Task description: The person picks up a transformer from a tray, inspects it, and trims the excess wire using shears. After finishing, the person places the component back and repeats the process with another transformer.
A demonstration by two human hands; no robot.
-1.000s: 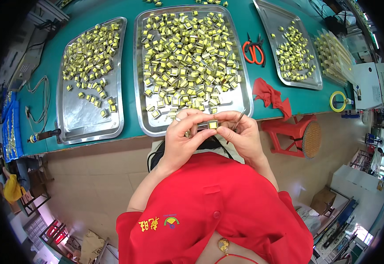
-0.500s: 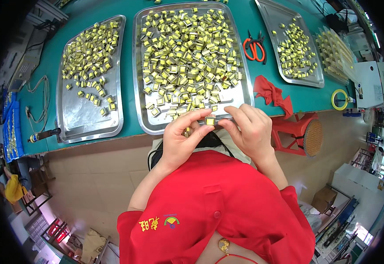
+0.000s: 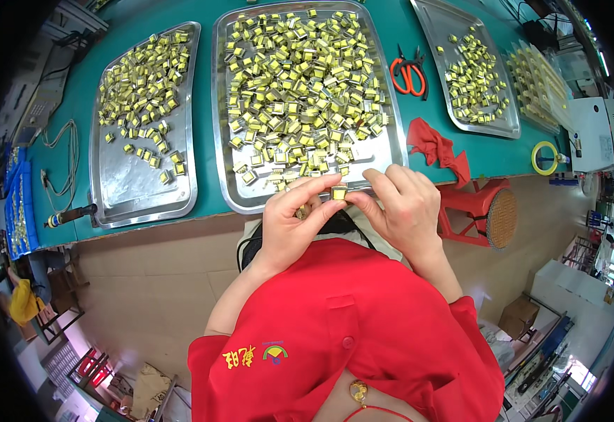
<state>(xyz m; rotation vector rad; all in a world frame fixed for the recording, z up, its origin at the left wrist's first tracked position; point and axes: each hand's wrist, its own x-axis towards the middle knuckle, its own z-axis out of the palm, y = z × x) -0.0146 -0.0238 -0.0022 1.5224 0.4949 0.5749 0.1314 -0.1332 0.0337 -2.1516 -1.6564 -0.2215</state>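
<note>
My left hand (image 3: 287, 219) pinches a small yellow-wrapped transformer (image 3: 339, 193) between thumb and forefinger, just in front of the middle tray's near edge. Another yellow piece (image 3: 303, 211) shows partly behind the curled fingers of that hand. Close on the other side, my right hand (image 3: 407, 211) has its thumb tip at the transformer, while its forefinger stands apart from the thumb. Many similar transformers are heaped in the middle metal tray (image 3: 220, 141), with a few lying loose near its front.
Metal trays of the same parts stand left (image 3: 138, 204) and right (image 3: 486, 128). Red-handled pliers (image 3: 409, 76), a red cloth (image 3: 437, 149) and a yellow tape roll (image 3: 545, 158) lie on the green table. A soldering iron (image 3: 71, 215) rests front left; a red stool (image 3: 465, 211) stands right.
The right forefinger has lifted slightly away from the transformer, and its thumb has shifted a little. The left hand still pinches the transformer, which is tilted slightly differently.
</note>
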